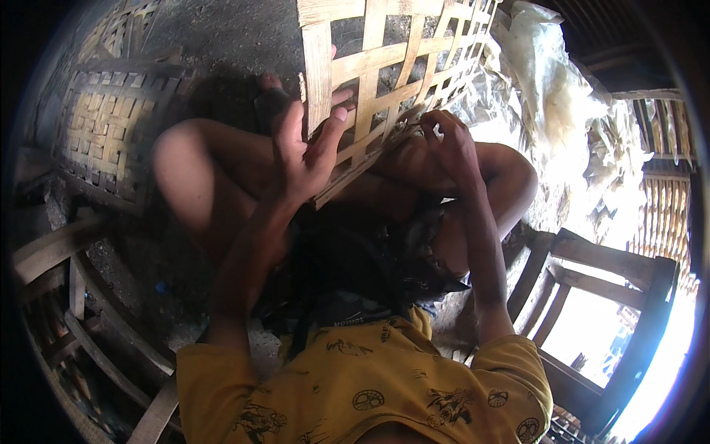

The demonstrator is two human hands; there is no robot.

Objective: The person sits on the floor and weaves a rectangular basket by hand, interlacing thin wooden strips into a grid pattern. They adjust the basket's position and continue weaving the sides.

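Braces a woven panel (411, 52) at twelve o'clock above bent legs (194, 170), with the left hand (305, 163) at eleven, thumb and fingers spread about the side strip (317, 81), presumably for steadiness. Curls the right hand (450, 140) at one, by the lower edge (350, 170), seemingly for control; cannot tell firm pinch from light contact.

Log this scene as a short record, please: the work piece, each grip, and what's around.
Piece: woven slatted panel, tilted, with open gaps
Left grip: at its left edge, some fingers behind
Right grip: fingers curled at its lower edge; exact hold unclear
Left side: another woven panel
Right side: crumpled plastic sheeting, wooden frame
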